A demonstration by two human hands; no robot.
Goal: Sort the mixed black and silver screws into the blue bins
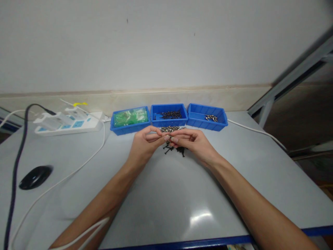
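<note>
My left hand (148,141) and my right hand (194,141) meet at the fingertips over the middle of the table. Both are pinched closed around something too small to make out. Just behind the fingers lies a pile of shiny metal pieces (170,128). Black screws (168,150) lie loose below and beside the fingertips, partly hidden by them. Beyond stand three blue bins: the left bin (130,130) holds green packets (131,117), the middle bin (169,122) dark screws (171,115), the right bin (206,124) shiny metal pieces (211,118).
A white power strip (75,127) with plugs stands at the back left. A black mouse (35,177), a dark cable (17,163) and a white cable (65,177) lie at the left. Another white cable (257,131) runs right. A wall rises behind the bins.
</note>
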